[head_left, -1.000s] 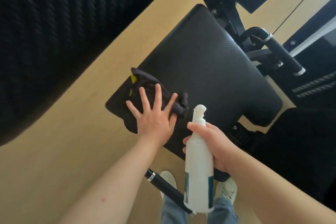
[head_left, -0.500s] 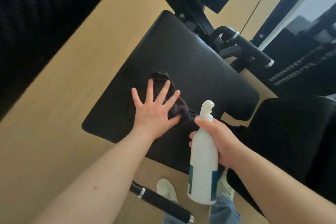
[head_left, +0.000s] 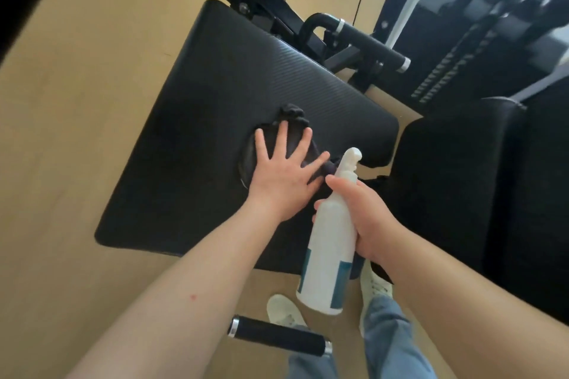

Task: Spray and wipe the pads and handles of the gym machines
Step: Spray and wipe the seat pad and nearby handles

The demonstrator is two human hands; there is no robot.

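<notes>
The left hand [head_left: 284, 177], fingers spread flat, presses a dark cloth [head_left: 291, 120] onto the black seat pad [head_left: 234, 86] at frame centre. The right hand [head_left: 366, 218] grips a white spray bottle [head_left: 331, 255] just beside it, lower right.

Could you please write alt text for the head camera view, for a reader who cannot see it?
A person's left hand presses a dark cloth flat on a black seat pad, while the right hand holds a white spray bottle. Two black handles flank the pad.
</notes>
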